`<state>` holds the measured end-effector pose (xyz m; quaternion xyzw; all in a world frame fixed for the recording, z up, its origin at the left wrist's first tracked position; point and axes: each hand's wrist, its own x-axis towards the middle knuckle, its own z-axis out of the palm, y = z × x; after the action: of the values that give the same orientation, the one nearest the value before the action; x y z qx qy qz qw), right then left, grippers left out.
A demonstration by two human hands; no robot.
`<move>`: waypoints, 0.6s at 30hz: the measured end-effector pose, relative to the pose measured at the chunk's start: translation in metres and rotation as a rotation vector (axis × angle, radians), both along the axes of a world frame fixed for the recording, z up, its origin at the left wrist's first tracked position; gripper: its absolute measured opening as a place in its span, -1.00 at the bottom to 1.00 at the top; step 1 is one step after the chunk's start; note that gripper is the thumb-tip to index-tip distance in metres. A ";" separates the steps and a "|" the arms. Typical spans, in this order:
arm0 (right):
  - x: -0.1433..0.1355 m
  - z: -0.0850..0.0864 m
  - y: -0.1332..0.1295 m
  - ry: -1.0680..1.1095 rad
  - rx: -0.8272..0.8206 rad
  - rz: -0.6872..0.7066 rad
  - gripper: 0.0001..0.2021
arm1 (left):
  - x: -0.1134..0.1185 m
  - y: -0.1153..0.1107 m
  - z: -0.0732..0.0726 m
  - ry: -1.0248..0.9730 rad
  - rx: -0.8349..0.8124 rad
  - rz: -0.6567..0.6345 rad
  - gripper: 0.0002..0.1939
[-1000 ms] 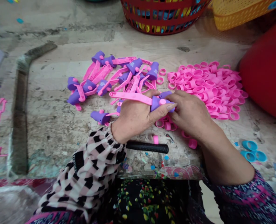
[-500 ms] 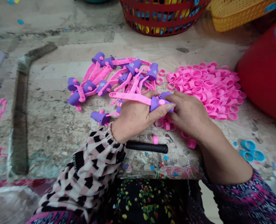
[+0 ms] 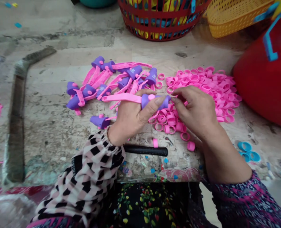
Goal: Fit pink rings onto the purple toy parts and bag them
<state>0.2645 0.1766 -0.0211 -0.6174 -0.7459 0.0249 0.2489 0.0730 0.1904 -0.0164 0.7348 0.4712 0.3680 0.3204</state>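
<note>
My left hand (image 3: 133, 117) grips a purple plastic toy part (image 3: 162, 102), tapered, with a pink knob and a long pink arm pointing left. The thumb presses along its side; the other fingers are mostly hidden beneath. At the part's right end is my right hand (image 3: 194, 110), its thumb and index finger curled but slightly apart, with nothing visible between them. Behind and left of the hands lies a heap of similar purple and pink parts (image 3: 88, 91). A large pile of pink rings (image 3: 204, 88) spreads behind and under my right hand.
A black handle (image 3: 147, 149) lies near the table's front edge. A bent, tape-wrapped strip (image 3: 16, 126) is at left. Several blue rings (image 3: 245, 146) sit at right, below a big red container (image 3: 264, 85). Farther back are a red basket (image 3: 154, 33) and a yellow basket (image 3: 235, 19).
My right hand has drawn slightly away from the toy part's end, and its thumb and index finger have parted. My left hand still holds the part, now turned slightly. The view has shifted a little.
</note>
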 end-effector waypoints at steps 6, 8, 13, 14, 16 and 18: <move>0.003 0.001 0.001 0.127 0.032 -0.016 -0.84 | -0.001 -0.001 0.005 -0.277 -0.103 0.013 -0.50; 0.004 0.001 0.001 0.194 0.012 0.000 -0.85 | -0.002 0.000 0.004 -0.328 -0.138 0.011 -0.47; 0.002 0.005 -0.002 0.279 -0.183 0.238 -0.87 | -0.005 0.006 -0.001 -0.426 -0.202 0.083 -0.30; 0.001 0.006 -0.003 0.261 -0.217 0.300 -0.87 | -0.006 0.007 -0.001 -0.437 -0.219 0.091 -0.28; -0.001 0.009 -0.005 0.202 -0.256 0.399 -0.87 | -0.007 0.007 -0.001 -0.438 -0.236 0.110 -0.25; -0.003 0.011 -0.008 0.129 -0.282 0.458 -0.88 | -0.008 0.007 0.001 -0.427 -0.230 0.144 -0.25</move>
<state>0.2618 0.1691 -0.0099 -0.4583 -0.8378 0.2234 0.1951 0.0648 0.1977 -0.0156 0.5635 0.4828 0.4806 0.4673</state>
